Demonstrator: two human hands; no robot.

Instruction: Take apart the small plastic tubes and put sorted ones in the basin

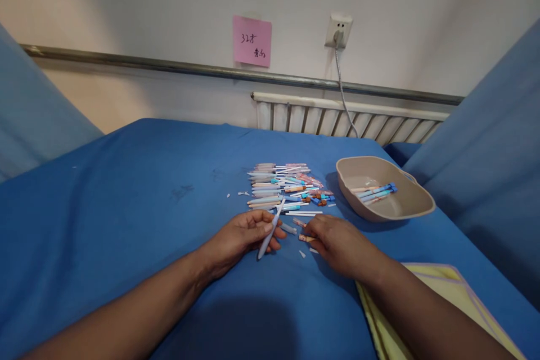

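Observation:
My left hand (pixel 242 236) rests on the blue table (pixel 126 191) with its fingers closed round a pale pen barrel (pixel 270 229) that points up and to the right. My right hand (pixel 337 242) lies just to its right, fingers pinched on a small orange pen piece (pixel 304 238). Just beyond both hands lies a pile of pen parts (pixel 287 188) in white, blue and pink. Small white bits (pixel 302 253) are scattered between the hands.
A beige oval bowl (pixel 405 202) at the right holds a few assembled blue pens (pixel 375 192). A yellow cloth (pixel 447 304) lies under my right forearm. Blue partitions flank the table. A radiator, a socket with a cable and a pink note (pixel 252 41) are on the wall behind.

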